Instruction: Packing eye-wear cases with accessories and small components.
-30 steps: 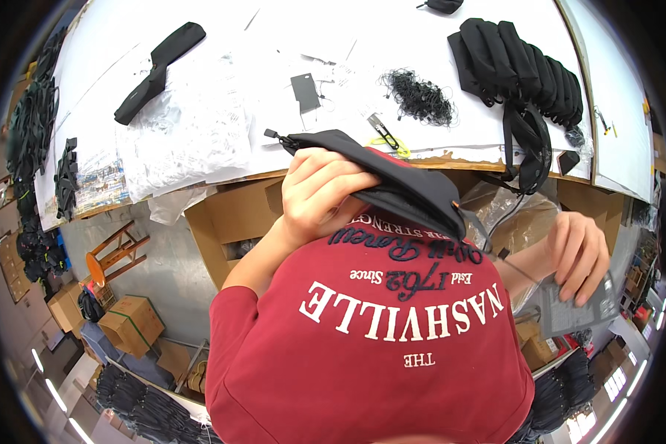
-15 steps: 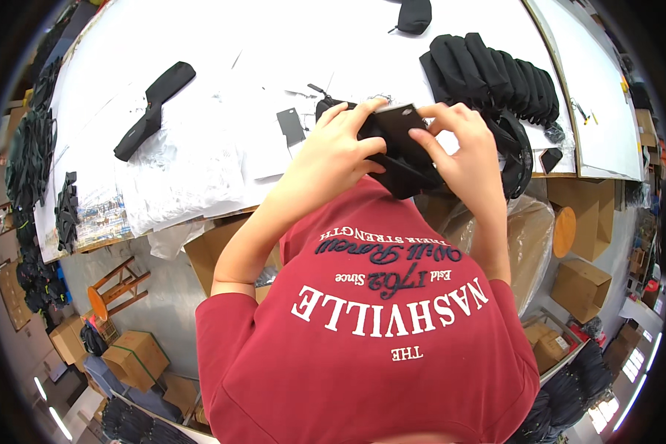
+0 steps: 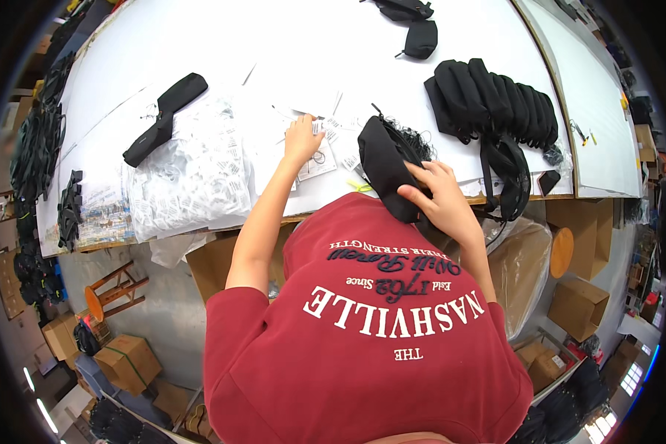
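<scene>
My right hand holds a black fabric pouch at its near right side, thumb and fingers at the edge. The pouch stands tilted at the table's front edge, a zip pull sticking up at its far end and thin black strings behind it. My left hand reaches away from the pouch onto white printed tags. Its fingers are bent together over the tags; what they grip, if anything, is hidden. Several tags lie around it, and a small yellow-green item is beside the pouch.
Left on the white table are a heap of clear plastic bags and a black pouch pair. A row of black pouches with straps lies right. Cardboard boxes and a wooden stool stand below.
My left hand has left the pouch and moved left onto the tags. The black card that both hands held at the pouch is out of sight. My right hand has lowered slightly, keeping the pouch.
</scene>
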Tool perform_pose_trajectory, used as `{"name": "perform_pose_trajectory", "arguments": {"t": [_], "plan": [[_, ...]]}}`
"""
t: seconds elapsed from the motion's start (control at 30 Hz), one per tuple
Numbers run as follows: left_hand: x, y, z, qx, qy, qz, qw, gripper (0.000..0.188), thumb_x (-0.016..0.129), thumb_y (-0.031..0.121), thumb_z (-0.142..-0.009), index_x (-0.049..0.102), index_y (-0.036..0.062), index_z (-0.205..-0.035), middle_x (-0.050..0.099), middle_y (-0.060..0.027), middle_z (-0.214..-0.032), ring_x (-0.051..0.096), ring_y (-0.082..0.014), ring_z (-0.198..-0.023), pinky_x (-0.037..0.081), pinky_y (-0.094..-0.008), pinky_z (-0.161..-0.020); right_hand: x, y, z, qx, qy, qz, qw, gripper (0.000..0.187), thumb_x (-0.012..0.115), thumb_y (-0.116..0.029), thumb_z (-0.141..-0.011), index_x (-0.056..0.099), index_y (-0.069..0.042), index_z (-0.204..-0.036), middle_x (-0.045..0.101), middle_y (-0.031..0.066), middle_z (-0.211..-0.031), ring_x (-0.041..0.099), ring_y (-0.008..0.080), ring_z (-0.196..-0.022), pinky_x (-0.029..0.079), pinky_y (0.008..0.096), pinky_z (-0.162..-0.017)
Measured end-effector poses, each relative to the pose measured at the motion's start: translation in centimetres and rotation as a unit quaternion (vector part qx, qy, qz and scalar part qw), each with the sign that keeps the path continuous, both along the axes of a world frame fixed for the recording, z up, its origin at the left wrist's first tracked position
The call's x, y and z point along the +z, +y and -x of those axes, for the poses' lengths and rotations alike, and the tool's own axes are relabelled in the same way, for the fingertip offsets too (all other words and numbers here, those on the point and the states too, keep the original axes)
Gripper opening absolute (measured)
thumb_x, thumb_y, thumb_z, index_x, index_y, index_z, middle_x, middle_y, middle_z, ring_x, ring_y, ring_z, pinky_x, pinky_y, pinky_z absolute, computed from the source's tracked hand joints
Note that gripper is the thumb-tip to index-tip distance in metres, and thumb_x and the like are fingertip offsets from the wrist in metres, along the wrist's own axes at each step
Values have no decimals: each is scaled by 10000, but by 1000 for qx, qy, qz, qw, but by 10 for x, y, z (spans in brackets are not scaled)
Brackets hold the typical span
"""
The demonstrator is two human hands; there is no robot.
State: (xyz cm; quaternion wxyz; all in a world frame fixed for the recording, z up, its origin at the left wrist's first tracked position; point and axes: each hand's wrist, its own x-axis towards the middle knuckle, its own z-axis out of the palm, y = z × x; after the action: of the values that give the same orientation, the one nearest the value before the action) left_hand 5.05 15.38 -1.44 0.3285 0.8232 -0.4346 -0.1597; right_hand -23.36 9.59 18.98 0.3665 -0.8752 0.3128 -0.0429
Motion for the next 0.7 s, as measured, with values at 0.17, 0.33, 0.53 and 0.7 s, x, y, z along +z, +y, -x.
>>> {"name": "perform_pose_trajectory", "arguments": {"t": [0.17, 0.33, 0.53, 0.7], "plan": [[-19, 2, -11, -30, -189, 27, 981, 181, 645, 133, -742, 630, 78, -913, 608, -86, -899, 540, -266, -877, 389, -401, -789, -10, 3, 3, 39, 2, 30, 999, 419, 648, -216, -808, 480, -4, -1127, 579, 151, -923, 550, 282, -956, 264, 430, -1053], [35, -4, -3, 66, -15, 125, 990, 184, 645, 195, -822, 638, 33, -910, 643, -119, -840, 587, -256, -795, 422, -356, -770, -9, 10, -4, 5, -79, 114, 990, 186, 651, -105, -773, 579, -17, -921, 596, 126, -937, 514, 288, -1039, 254, 458, -1058], [169, 25, 64, -50, 162, 356, 919, 146, 692, 61, -778, 617, 16, -895, 650, -72, -861, 605, -146, -819, 449, -262, -742, -14, 6, -14, -6, -132, 146, 980, 158, 652, -3, -693, 621, -42, -842, 602, 51, -875, 485, 282, -1021, 349, 417, -924], [183, 38, 67, -213, -146, 168, 951, 354, 679, 292, -785, 627, 55, -1043, 550, -120, -1216, 427, -240, -1191, 286, -395, -990, -5, 6, -21, -18, -156, 180, 971, 156, 664, -11, -691, 628, -40, -840, 576, 50, -873, 486, 272, -1014, 346, 429, -934]]}}
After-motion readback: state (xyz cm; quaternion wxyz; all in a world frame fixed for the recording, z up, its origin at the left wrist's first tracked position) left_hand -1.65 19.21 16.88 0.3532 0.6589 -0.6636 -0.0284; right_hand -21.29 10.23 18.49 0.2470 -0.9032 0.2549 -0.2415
